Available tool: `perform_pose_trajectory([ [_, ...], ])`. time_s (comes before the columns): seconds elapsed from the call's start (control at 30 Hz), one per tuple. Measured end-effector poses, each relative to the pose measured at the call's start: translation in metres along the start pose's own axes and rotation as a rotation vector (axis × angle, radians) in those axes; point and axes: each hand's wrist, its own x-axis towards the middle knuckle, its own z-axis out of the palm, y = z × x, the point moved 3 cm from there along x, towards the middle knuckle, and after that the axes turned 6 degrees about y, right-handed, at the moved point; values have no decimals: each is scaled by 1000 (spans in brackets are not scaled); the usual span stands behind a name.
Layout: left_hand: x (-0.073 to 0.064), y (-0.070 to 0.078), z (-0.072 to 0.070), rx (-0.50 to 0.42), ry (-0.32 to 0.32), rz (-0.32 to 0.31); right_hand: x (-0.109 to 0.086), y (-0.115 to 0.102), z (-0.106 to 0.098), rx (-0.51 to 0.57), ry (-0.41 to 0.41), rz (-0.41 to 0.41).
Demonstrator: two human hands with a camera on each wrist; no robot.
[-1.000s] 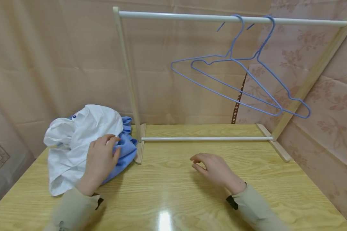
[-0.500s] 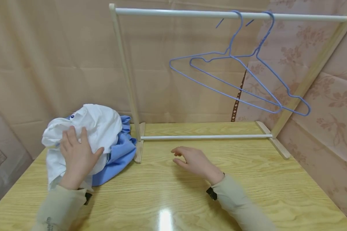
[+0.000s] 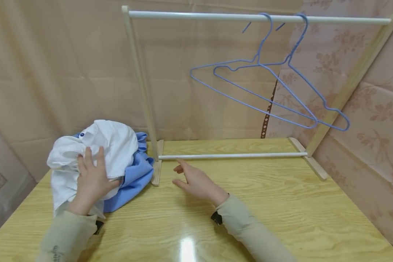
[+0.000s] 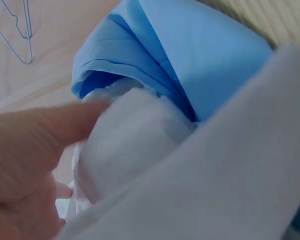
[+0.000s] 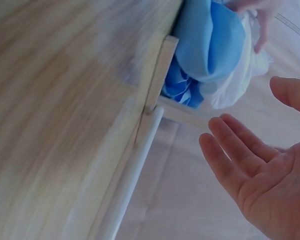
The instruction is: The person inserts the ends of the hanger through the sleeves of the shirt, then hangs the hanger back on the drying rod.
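A crumpled white garment with a dark blue button lies heaped over a blue garment at the left of the table. On the white cloth rests my left hand, its fingers spread and fairly straight. The left wrist view has that hand beside a white fold, with blue fabric beyond. My right hand is above the table to the right of the heap, holding nothing. In the right wrist view its fingers are loosely extended, apart from the blue garment.
A rack with a white top rail and wooden posts stands at the back of the table. Two blue wire hangers hang toward its right. Its lower white bar runs just beyond my right hand. Curtains close off the back.
My left hand has moved left onto the white garment, spreading its fingers, and then slightly right. The right hand has travelled left across the table toward the heap.
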Motion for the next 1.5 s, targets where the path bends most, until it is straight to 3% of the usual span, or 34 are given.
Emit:
perform_pose_trajectory([
  [0.27, 3, -2, -4, -9, 144, 44, 21, -13, 10, 232, 27, 18],
  [0.63, 4, 4, -21, -65, 273, 62, 38, -25, 27, 443, 18, 6],
  [0.73, 4, 6, -28, -90, 338, 67, 40, -28, 30, 490, 12, 2],
  [0.87, 4, 13, -36, -128, 439, 82, 44, -35, 31, 496, 13, -44],
  [0.97, 3, 21, -42, -148, 476, 84, 48, -42, 33, 430, 33, -97],
  [1.2, -7, 46, -54, -213, 519, 148, 55, -61, 36, 288, 145, -245],
  [1.5, -18, 72, -60, -256, 510, 269, 56, -67, 32, 284, 318, -354],
])
